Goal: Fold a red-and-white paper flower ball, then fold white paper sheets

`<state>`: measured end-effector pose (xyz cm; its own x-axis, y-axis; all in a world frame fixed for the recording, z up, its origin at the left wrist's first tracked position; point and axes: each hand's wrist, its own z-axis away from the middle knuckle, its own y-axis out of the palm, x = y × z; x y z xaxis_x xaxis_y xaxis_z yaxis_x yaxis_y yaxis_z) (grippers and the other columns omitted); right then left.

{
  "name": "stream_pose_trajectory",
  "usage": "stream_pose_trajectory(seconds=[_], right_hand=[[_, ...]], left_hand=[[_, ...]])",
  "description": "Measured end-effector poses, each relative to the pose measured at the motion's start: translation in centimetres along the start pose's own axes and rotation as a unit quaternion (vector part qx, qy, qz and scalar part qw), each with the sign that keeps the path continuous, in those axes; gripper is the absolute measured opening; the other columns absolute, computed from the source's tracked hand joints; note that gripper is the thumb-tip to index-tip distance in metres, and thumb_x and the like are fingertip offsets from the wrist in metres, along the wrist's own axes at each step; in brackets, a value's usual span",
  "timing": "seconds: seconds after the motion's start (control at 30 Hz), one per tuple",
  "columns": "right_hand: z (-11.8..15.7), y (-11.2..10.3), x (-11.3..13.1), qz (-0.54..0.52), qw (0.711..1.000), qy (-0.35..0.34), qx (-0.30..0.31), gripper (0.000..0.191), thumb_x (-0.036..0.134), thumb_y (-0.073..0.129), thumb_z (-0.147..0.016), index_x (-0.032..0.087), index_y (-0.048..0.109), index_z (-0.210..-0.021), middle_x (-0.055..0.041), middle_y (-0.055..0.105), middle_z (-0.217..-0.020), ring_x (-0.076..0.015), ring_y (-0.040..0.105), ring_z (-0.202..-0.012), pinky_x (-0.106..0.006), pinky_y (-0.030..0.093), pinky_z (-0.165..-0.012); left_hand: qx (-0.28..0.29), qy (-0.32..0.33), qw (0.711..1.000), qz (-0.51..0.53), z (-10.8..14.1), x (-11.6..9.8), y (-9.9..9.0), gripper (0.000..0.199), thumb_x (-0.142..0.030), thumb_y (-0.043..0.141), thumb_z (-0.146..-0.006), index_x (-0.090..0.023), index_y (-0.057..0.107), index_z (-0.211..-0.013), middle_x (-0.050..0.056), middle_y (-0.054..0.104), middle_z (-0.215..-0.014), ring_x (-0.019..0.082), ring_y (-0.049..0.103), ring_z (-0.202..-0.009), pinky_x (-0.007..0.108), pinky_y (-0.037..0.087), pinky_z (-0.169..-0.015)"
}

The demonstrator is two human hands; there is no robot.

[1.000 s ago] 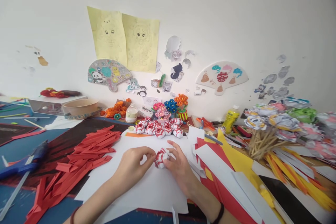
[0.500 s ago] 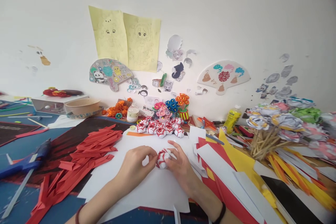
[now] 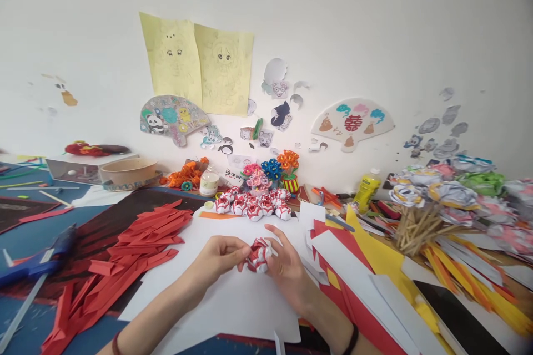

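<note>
A red-and-white folded paper flower point(image 3: 260, 255) is held between both hands above white paper sheets point(image 3: 245, 310). My left hand point(image 3: 225, 258) pinches its left edge with thumb and fingertips. My right hand point(image 3: 287, 266) grips the right side, thumb near the lower edge, with the index finger raised away from it. Just beyond the hands, several similar red-and-white paper flowers point(image 3: 255, 211) are clustered at the far edge of the sheets. Red folded paper strips point(image 3: 141, 249) lie in a pile to the left.
On the left lie a blue glue gun point(image 3: 45, 260) and a round tan container point(image 3: 129, 172). Red, white and yellow paper point(image 3: 375, 249), a dark phone-like slab point(image 3: 462, 316), a yellow bottle point(image 3: 367, 191) and paper flowers on sticks point(image 3: 416, 227) occupy the right.
The held flower has turned, showing more of its red folds. My left fingers have closed together more at its edge. The whole view has shifted slightly.
</note>
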<state>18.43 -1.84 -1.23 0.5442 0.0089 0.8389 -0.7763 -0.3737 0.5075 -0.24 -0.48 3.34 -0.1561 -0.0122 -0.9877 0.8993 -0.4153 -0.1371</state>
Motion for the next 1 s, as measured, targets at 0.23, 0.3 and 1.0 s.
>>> stream_pose_trajectory(seconds=[0.23,0.3,1.0], right_hand=[[0.1,-0.1,-0.1,-0.006,1.0,0.001,0.013,0.06,0.025,0.075,-0.077,0.032,0.045,-0.128,-0.0025,0.052,-0.107,-0.0187,0.056,-0.094,-0.035,0.043,-0.085],[0.2,-0.1,-0.1,-0.004,1.0,-0.003,0.014,0.06,0.026,0.075,-0.077,0.032,0.045,-0.129,-0.0025,0.052,-0.107,-0.019,0.056,-0.095,-0.035,0.043,-0.086],[0.3,0.3,0.2,0.014,1.0,0.014,0.001,0.066,0.028,0.079,-0.072,0.031,0.044,-0.128,-0.0029,0.053,-0.108,-0.0195,0.057,-0.095,-0.034,0.044,-0.084]], left_hand=[[0.015,0.028,0.999,0.014,0.0,0.2,-0.1,0.039,-0.051,0.069,-0.073,-0.012,0.071,-0.074,0.001,0.061,-0.059,0.011,0.045,-0.059,0.023,0.029,-0.058],[0.02,0.041,0.999,0.013,0.1,0.3,-0.1,0.037,-0.049,0.07,-0.074,-0.012,0.072,-0.074,0.003,0.063,-0.062,0.012,0.048,-0.061,0.024,0.032,-0.06],[-0.074,0.152,0.964,-0.207,0.9,0.0,0.5,0.029,-0.039,0.054,-0.087,-0.016,0.068,-0.075,0.001,0.064,-0.058,0.013,0.052,-0.057,0.024,0.037,-0.061]])
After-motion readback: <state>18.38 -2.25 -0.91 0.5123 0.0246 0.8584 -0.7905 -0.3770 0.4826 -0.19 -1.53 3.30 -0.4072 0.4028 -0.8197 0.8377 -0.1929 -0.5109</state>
